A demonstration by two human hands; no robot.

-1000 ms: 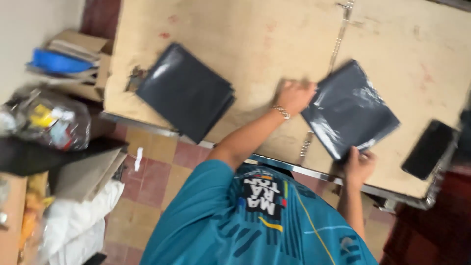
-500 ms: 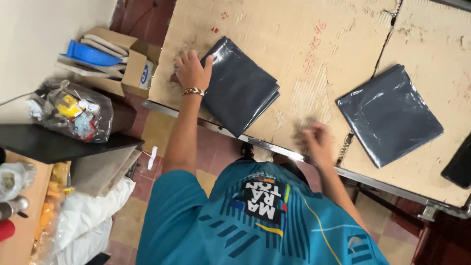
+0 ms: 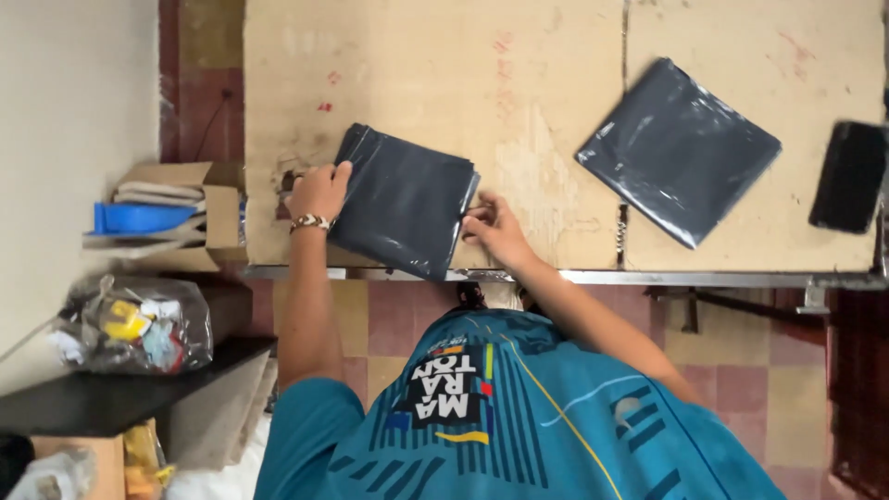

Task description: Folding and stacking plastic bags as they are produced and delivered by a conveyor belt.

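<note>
A stack of dark grey plastic bags [image 3: 403, 199] lies near the front edge of the wooden table [image 3: 546, 102]. My left hand [image 3: 318, 192], with a beaded bracelet on the wrist, grips the stack's left edge. My right hand [image 3: 493, 228] pinches the stack's right edge with its fingertips. A single filled dark grey bag [image 3: 681, 148] lies flat further right on the table, apart from both hands.
A black phone [image 3: 847, 176] lies at the table's far right. Left of the table stands an open cardboard box [image 3: 199, 218] with a blue item inside. Below it a clear plastic sack of mixed items [image 3: 130, 324] sits on a black shelf [image 3: 102, 398].
Both hands left the filled bag on the right. My left hand went to the stack first, then my right hand came from the table edge to the stack's right side.
</note>
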